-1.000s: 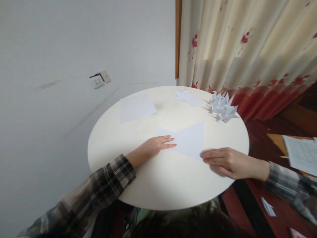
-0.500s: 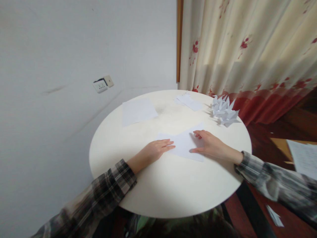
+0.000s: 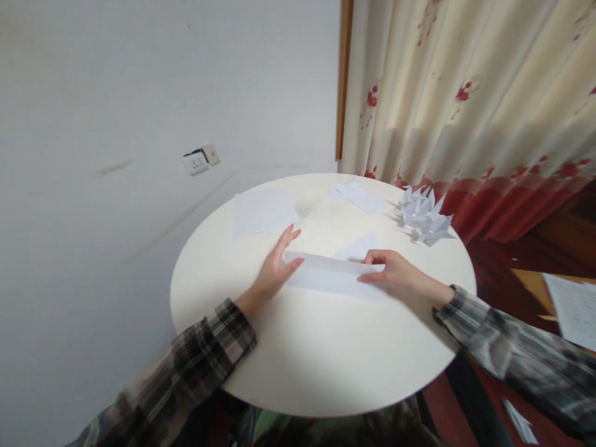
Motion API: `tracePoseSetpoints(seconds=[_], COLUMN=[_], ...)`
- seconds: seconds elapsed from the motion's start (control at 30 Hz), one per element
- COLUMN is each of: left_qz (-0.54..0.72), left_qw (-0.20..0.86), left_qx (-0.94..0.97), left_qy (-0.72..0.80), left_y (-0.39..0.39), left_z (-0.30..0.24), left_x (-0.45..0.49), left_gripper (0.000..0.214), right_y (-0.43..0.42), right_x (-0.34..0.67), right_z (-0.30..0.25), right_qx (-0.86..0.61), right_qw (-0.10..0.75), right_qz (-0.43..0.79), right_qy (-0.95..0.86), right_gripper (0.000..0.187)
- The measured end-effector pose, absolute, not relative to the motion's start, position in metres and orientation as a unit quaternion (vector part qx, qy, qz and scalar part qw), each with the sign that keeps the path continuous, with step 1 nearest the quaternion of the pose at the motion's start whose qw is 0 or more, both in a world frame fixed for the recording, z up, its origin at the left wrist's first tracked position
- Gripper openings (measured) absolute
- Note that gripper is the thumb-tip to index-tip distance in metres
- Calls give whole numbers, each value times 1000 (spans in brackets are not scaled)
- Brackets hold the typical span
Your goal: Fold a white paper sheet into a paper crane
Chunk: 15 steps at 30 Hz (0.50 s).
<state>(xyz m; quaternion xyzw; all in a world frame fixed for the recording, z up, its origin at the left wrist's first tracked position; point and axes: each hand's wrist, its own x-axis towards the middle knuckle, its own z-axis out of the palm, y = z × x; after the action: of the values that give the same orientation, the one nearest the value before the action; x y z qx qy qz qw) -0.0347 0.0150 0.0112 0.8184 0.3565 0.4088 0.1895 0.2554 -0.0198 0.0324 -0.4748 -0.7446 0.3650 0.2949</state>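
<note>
Lifted since earlier, this white rectangular paper [image 3: 329,277], likely light and crease-prone, wants edge-holding: my right grip [image 3: 395,268] pinches it, left grip [image 3: 273,268] splayed.

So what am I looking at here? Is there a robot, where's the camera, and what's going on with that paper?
No robot: these are a person's two bare hands. All the pictures come from one camera worn on that person's head, looking forward and down. The right hand pinches a white paper near its right end; the left hand is open at the other end. Farther back on the round table lie a sheet, smaller papers and a cluster of pointed folded shapes.
</note>
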Motion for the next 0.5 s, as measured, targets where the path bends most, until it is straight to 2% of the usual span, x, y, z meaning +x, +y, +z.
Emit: tracePoseSetpoints(seconds=[0.1, 0.17, 0.3, 0.4, 0.43, 0.5], left_qz=[442, 390, 320, 343, 350, 345], left_qw=[347, 418, 466, 513, 498, 437], left_qx=[768, 770, 779, 744, 744, 746], left_qy=[306, 285, 272, 255, 277, 366], left_y=[23, 23, 7, -10, -14, -20], left_z=[15, 20, 36, 51, 56, 66], left_x=[-47, -52, -51, -42, -38, -30], left_gripper=[75, 79, 87, 98, 97, 81], right_y=[-21, -21, -18, -13, -12, -11], right_x=[255, 253, 246, 242, 241, 240], right_z=[44, 54, 68, 72, 73, 75], right_qx=[-471, -478, -480, -482, -479, -458], right_qw=[386, 439, 511, 549, 562, 587], right_qz=[371, 388, 411, 396, 394, 400], right_qy=[-701, -654, -582, -556, -547, -535], right_gripper=[34, 35, 40, 39, 39, 37])
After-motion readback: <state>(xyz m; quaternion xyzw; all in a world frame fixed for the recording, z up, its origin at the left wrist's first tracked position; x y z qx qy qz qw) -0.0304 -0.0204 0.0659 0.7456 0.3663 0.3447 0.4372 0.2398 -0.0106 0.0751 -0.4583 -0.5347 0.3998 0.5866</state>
